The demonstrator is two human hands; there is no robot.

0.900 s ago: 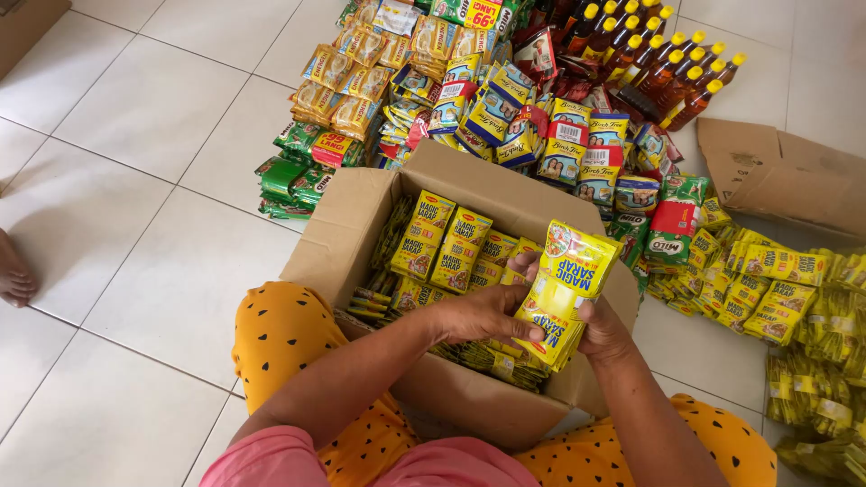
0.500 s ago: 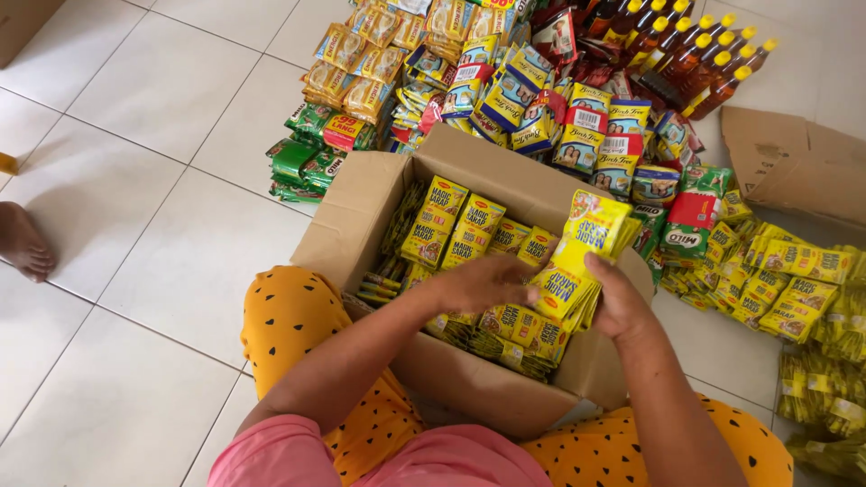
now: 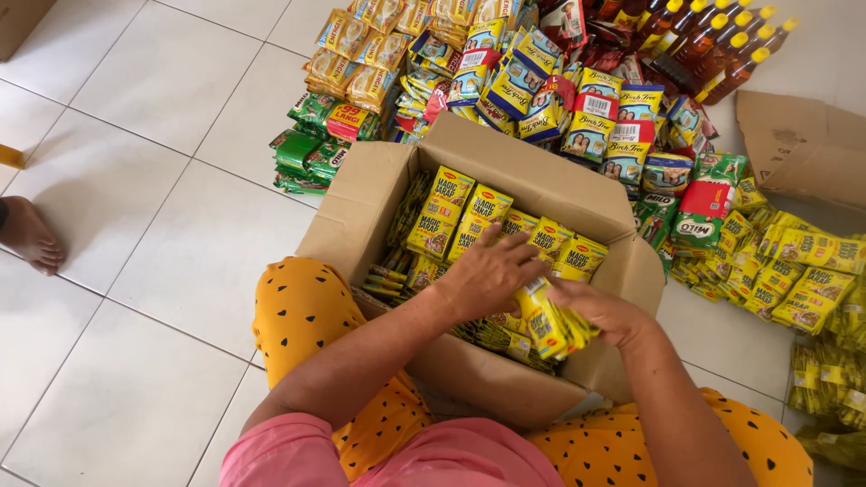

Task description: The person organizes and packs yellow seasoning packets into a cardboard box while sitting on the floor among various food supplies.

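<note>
Sachet bundle (image 3: 552,322), yellow, held low over the near right corner of an open cardboard box (image 3: 505,162) on a tiled floor (image 3: 153,117). Person seated with box between the knees, orange spotted trousers.

Right hand (image 3: 606,311): fingers curled round the bundle's right side and underside, clamped on it. Left hand (image 3: 487,275): palm down, fingers spread flat, pressing on the top of the bundle and on the packed sachets just behind it; not closed round anything that I can see.

Box contents: upright rows of the same yellow sachet packs (image 3: 460,212), standing on edge, filling the far half; flatter stacks showing edges at the left wall. Bundle sits tilted, one end down among them.

Handling judgement: bundle looks light, a strip or stack of thin foil-plastic sachets, soft and floppy along its length, stiffer across the stack. Glossy film, likely slippery, so sachets could fan out or slide if pinched only at one end. Best hold is across the thickness at mid-length, thumb one face and fingers the other, with the second hand flat on top to steady. Not fragile, though hard squeezing could crease or burst a seal.

Surroundings: heaps of other packets beyond the box, green packs (image 3: 311,153) at left, bottles with yellow caps (image 3: 713,45) at top right, more yellow sachets (image 3: 803,271) on the floor at right, a flattened carton (image 3: 803,144), a bare foot (image 3: 32,236) at left edge.
</note>
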